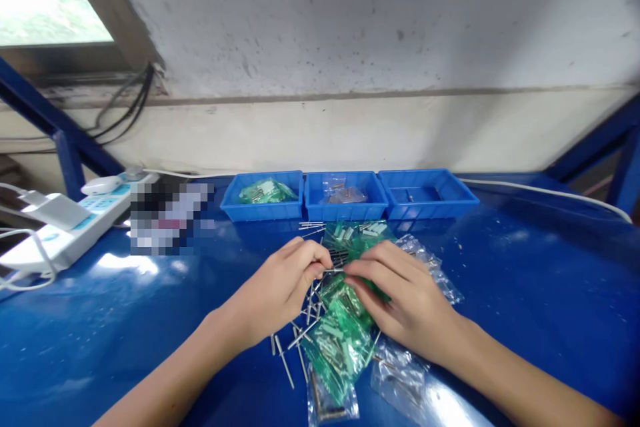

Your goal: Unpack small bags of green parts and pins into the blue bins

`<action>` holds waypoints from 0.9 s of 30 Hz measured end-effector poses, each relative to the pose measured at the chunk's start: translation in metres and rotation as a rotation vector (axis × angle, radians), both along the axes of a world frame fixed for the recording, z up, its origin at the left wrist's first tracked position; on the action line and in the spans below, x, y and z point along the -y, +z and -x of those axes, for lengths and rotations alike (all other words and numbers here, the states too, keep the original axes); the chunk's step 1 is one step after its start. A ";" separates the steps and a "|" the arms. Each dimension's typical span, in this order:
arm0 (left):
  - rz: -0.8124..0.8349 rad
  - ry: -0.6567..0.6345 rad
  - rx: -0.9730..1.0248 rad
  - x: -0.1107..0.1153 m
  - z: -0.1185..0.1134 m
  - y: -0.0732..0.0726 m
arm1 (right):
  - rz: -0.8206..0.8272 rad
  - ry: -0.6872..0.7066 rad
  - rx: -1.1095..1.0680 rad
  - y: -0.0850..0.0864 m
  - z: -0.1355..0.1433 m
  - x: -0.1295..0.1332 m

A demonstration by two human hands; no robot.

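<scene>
My left hand (pixel 289 280) is closed in a pinch on one end of a thin silver metal pin (pixel 335 270). At the pin's other end are the fingertips of my right hand (pixel 406 293), closed on it too. Under and between the hands lie green plastic bags (pixel 336 340) with small metal parts inside. Several loose metal pins (pixel 284 361) are scattered beside them, below my left hand. Clear plastic bags (pixel 400 373) with parts lie nearer to me, and another clear bag (pixel 435 267) sits right of my right hand.
Against the wall stand a blue bin with green bags (pixel 235 211), a blue bin with clear bags (pixel 313 211) and a blue bin with a few small pieces (pixel 430 211). A white power strip (pixel 65 240) with plugs lies left, near a blurred-out object (pixel 167 220).
</scene>
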State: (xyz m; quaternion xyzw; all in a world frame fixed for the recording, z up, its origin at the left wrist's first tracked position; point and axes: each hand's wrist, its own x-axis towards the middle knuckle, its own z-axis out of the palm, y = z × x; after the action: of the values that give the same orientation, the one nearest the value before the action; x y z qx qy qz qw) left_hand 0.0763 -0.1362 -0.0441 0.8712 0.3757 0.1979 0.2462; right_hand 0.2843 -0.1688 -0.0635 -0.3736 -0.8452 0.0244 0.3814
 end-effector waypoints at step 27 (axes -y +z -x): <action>-0.177 -0.046 0.183 0.003 -0.002 -0.001 | -0.002 -0.015 -0.051 0.004 0.000 0.002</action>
State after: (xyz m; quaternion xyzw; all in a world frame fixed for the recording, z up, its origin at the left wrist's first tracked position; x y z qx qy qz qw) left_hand 0.0780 -0.1390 -0.0449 0.8763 0.3127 0.3031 0.2062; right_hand 0.2848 -0.1709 -0.0597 -0.3787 -0.8324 0.0303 0.4035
